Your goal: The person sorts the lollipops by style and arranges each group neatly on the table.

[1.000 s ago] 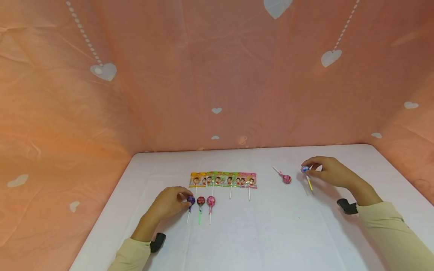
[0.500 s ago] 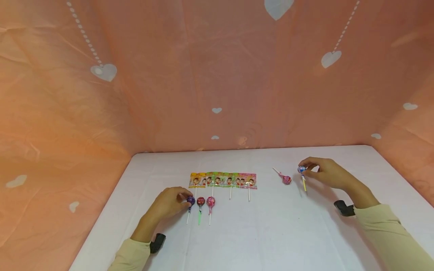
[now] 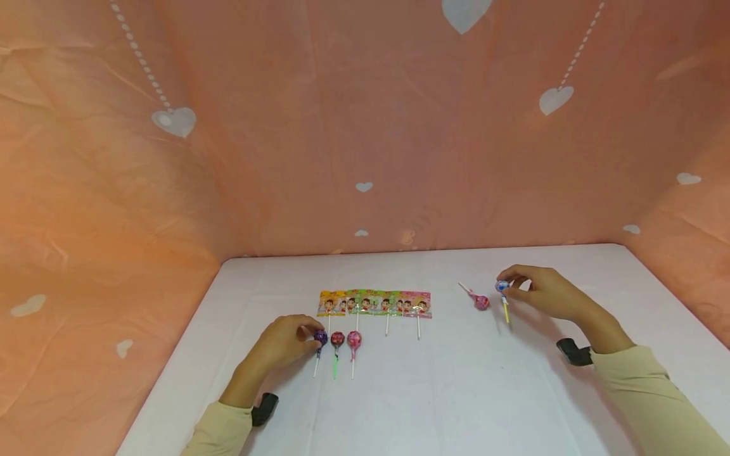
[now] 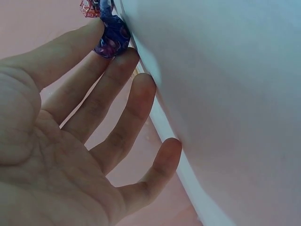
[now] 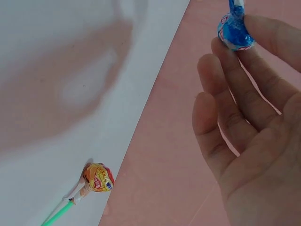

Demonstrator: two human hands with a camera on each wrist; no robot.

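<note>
At the left of the white desk (image 3: 445, 405), our left hand (image 3: 282, 345) rests with its fingertips (image 4: 96, 28) pinching the round purple foil-wrapped lollipop (image 3: 321, 338), the first in a short row lying toward the near-left edge; just beside it lie the round red-wrapped lollipop (image 3: 338, 339) and the round pink-wrapped lollipop (image 3: 354, 339), all with sticks pointing to the near edge. Just behind that row lies a strip of flat yellow, green and pink printed lollipop packets (image 3: 374, 303), sticks out the near side. Farther right, toward the far-right corner, a round magenta-wrapped lollipop (image 3: 481, 302) lies alone, and just beside it our right hand (image 3: 542, 292) holds the round blue-wrapped lollipop (image 5: 233, 33) by its head, seemingly lifted off the desk, yellow stick hanging down. We judge the step to be sorting the round lollipops; the next move seems to call for a carry leftward. No container is in view.
</note>
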